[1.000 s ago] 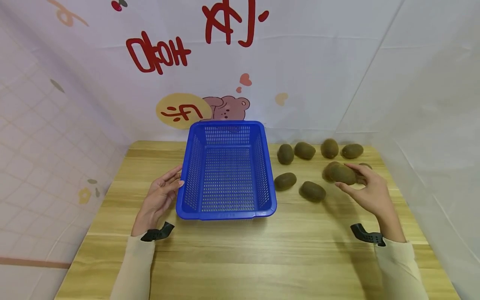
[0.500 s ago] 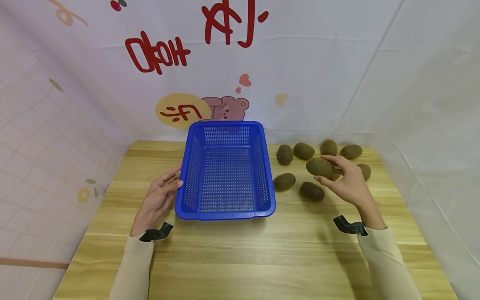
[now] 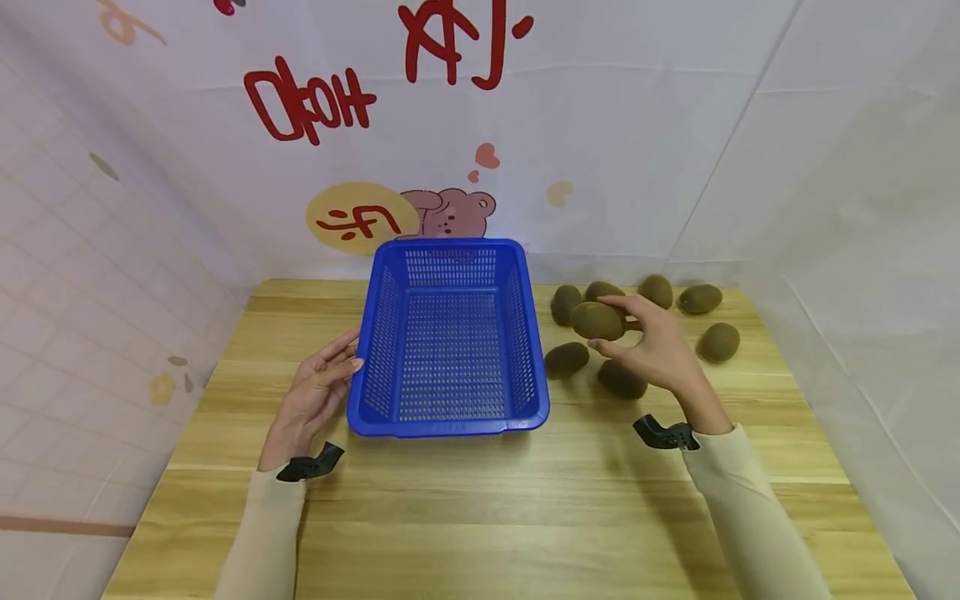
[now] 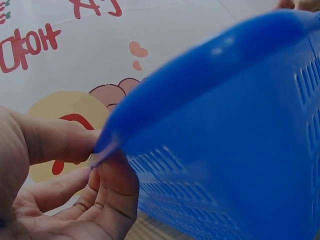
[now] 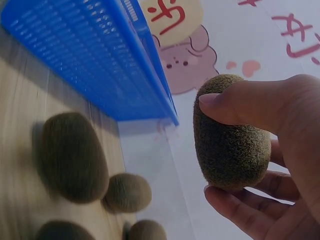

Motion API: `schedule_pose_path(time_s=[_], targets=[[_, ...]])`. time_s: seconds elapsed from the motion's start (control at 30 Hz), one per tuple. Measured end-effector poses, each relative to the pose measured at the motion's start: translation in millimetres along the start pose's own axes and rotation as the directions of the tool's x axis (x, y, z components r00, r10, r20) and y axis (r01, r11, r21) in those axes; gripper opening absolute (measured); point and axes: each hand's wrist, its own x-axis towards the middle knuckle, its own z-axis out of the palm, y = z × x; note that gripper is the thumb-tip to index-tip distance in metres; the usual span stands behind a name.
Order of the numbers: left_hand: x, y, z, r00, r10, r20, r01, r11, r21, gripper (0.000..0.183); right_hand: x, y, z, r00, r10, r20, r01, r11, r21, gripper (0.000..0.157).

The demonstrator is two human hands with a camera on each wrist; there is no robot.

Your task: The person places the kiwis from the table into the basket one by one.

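Observation:
A blue plastic basket (image 3: 450, 427) with slotted walls stands mid-table, nothing inside it. My left hand (image 3: 318, 392) pinches its left rim; in the left wrist view the thumb lies over the rim (image 4: 200, 75) and the fingers curl beneath. Right of the basket, my right hand (image 3: 648, 342) grips a brown fuzzy kiwi (image 3: 597, 322) between thumb and fingers. The right wrist view shows this kiwi (image 5: 230, 140) raised off the table, the thumb across its side. Below and around it lie more kiwis, one (image 3: 567, 360) close to the basket's right wall and another (image 3: 622, 380) partly behind the hand.
Several other kiwis lie at the back right, among them one (image 3: 701, 298) by the table's far corner and one (image 3: 718, 342) right of my hand. The wooden table (image 3: 465, 517) is bordered by white printed sheeting (image 3: 630, 125) at the back and both sides.
My right hand has carried the kiwi leftward, from the right group of kiwis toward the basket. The left hand keeps its hold on the rim, and the basket stays put.

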Motion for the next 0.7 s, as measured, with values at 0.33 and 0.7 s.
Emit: schedule_pose_path(time_s=[0.33, 0.7], targets=[[1.9, -2.7, -2.0, 0.999, 0.026, 0.029, -0.026, 1.0, -0.015, 0.071, 21.6, -24.2, 15.0, 0.995, -0.081, 0.057, 0.076, 0.994, 0.08, 0.061], [1.3, -2.5, -1.5, 0.999, 0.029, 0.035, -0.029, 1.0, 0.002, 0.07, 41.0, -49.2, 32.6, 0.987, -0.129, 0.097, 0.125, 0.991, 0.048, 0.062]])
